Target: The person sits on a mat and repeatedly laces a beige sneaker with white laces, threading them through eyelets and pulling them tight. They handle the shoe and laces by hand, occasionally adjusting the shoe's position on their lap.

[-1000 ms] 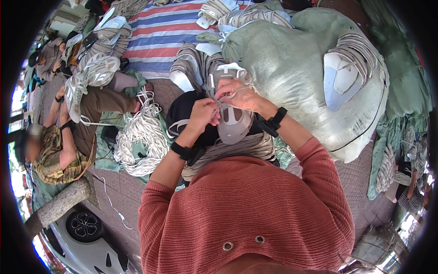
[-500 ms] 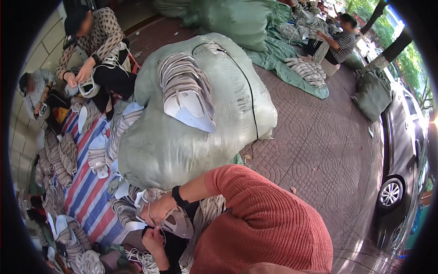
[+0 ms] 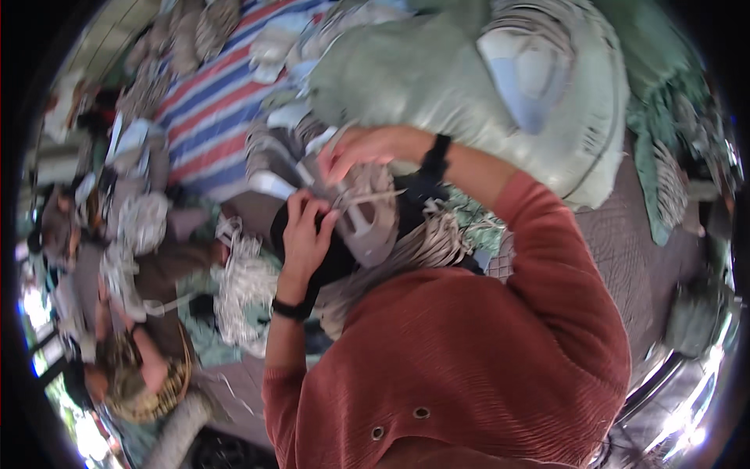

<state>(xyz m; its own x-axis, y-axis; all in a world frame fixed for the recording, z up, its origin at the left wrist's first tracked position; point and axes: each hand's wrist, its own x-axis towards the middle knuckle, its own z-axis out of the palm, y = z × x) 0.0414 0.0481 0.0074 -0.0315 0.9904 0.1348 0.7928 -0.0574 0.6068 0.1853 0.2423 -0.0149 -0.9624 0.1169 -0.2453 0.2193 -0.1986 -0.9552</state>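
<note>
A grey-beige shoe upper (image 3: 375, 230) with cut-out openings lies over my dark-clad lap. A pale shoelace (image 3: 373, 195) crosses it. From below, my left hand (image 3: 305, 238) has its fingers bent and closed at the upper's near-left edge. Above it my right hand (image 3: 363, 151) reaches in from the right, wrist bent, fingers pinched together at the lace end of the upper; motion blurs the fingertips. A bundle of loose pale laces (image 3: 430, 250) hangs beside the upper on my right. More stacked uppers (image 3: 269, 152) lie just beyond my hands.
A big pale-green sack (image 3: 437, 86) stands ahead, with nested shoe uppers (image 3: 531, 59) on top. A striped sheet (image 3: 215, 117) spreads at the left. Heaped white laces (image 3: 244, 293) lie left of me, near a seated person (image 3: 144, 356) handling laces. Paving (image 3: 617, 258) is at the right.
The view has swung down and to the left, bringing my torso and the seated person at the left into sight. My left hand has come up against the upper's edge.
</note>
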